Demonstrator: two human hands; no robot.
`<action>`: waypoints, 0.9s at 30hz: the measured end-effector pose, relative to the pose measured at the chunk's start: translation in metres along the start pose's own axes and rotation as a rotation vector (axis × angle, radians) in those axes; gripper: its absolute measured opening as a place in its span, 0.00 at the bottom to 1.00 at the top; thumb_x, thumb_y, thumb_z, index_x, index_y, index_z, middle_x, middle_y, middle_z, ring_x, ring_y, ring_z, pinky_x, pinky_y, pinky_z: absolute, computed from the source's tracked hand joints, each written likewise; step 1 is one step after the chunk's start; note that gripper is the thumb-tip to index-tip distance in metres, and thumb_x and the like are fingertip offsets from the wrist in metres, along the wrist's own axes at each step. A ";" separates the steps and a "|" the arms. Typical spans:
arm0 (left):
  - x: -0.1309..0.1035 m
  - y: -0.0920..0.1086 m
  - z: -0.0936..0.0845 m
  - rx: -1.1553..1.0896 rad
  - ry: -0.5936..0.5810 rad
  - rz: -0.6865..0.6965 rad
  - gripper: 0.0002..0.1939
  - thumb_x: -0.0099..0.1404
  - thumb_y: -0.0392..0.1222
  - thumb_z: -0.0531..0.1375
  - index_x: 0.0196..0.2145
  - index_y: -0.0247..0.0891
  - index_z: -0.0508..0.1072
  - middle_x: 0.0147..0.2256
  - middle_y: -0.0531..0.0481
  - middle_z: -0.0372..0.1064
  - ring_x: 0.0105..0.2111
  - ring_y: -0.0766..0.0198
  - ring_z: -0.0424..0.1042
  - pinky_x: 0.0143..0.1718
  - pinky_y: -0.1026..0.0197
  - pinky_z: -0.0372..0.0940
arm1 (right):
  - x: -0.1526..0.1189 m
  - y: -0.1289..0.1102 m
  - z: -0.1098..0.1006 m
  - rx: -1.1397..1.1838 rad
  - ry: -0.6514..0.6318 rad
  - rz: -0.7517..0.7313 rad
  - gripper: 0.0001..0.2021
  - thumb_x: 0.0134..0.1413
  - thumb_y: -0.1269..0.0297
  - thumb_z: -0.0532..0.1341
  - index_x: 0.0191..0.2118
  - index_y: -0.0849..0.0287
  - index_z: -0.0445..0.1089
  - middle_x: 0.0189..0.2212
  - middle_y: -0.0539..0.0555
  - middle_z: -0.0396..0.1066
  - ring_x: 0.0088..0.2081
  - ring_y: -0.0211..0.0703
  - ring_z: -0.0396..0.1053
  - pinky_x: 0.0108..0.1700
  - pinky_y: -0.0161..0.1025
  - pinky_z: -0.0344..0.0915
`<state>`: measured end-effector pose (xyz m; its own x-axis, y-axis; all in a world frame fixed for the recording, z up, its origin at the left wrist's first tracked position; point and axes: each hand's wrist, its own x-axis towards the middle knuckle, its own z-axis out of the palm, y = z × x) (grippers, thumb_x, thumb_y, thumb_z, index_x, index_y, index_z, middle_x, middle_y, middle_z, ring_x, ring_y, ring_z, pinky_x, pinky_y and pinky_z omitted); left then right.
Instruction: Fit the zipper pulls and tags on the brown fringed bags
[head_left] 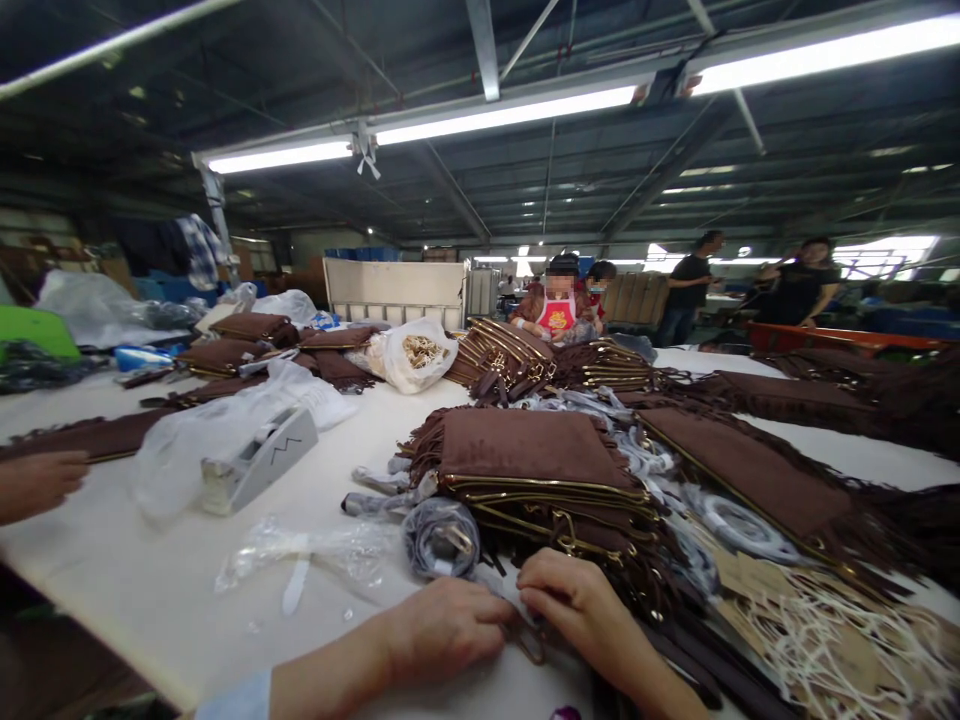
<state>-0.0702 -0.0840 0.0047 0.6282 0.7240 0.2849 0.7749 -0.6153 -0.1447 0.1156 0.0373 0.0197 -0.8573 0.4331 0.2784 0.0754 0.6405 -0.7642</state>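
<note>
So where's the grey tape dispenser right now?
The grey tape dispenser sits left of centre on the white table, beside a clear plastic bag.

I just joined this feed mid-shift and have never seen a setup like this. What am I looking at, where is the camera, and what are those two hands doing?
There is no machine here: one camera sits on a person's head, looking forward and down over a long white worktable. The two bare hands at the bottom edge are that person's own. The left hand and right hand meet over a small bronze metal clasp, beside a stack of brown suede fringed bags with gold zips. Whether either hand grips the clasp is unclear. Nearby lie a rolled grey strap, a crumpled clear plastic bag and a white tape dispenser. The hand at the left edge belongs to a co-worker.
</note>
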 end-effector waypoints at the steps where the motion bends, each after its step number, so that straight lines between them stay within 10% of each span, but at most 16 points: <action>1: -0.002 -0.001 -0.003 -0.027 0.000 -0.001 0.07 0.64 0.34 0.64 0.29 0.36 0.70 0.41 0.55 0.72 0.33 0.66 0.67 0.31 0.61 0.60 | 0.000 0.000 0.003 0.133 0.024 0.080 0.11 0.56 0.59 0.60 0.28 0.61 0.70 0.29 0.53 0.71 0.32 0.40 0.68 0.34 0.34 0.63; 9: -0.002 -0.007 -0.013 0.067 -0.025 0.107 0.07 0.69 0.38 0.59 0.32 0.39 0.73 0.38 0.54 0.71 0.31 0.66 0.65 0.26 0.59 0.56 | 0.000 -0.011 0.004 0.769 0.030 0.415 0.27 0.43 0.40 0.69 0.30 0.61 0.64 0.30 0.52 0.73 0.28 0.36 0.70 0.29 0.32 0.67; 27: 0.017 -0.004 -0.011 0.163 -0.203 0.252 0.07 0.63 0.37 0.62 0.28 0.36 0.69 0.31 0.51 0.67 0.26 0.63 0.65 0.19 0.59 0.57 | 0.003 -0.009 0.003 0.707 0.051 0.416 0.27 0.38 0.43 0.70 0.31 0.64 0.66 0.27 0.52 0.73 0.22 0.32 0.68 0.20 0.26 0.61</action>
<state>-0.0635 -0.0730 0.0204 0.7895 0.6130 0.0298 0.5847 -0.7365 -0.3402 0.1113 0.0313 0.0257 -0.8045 0.5862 -0.0955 0.0290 -0.1219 -0.9921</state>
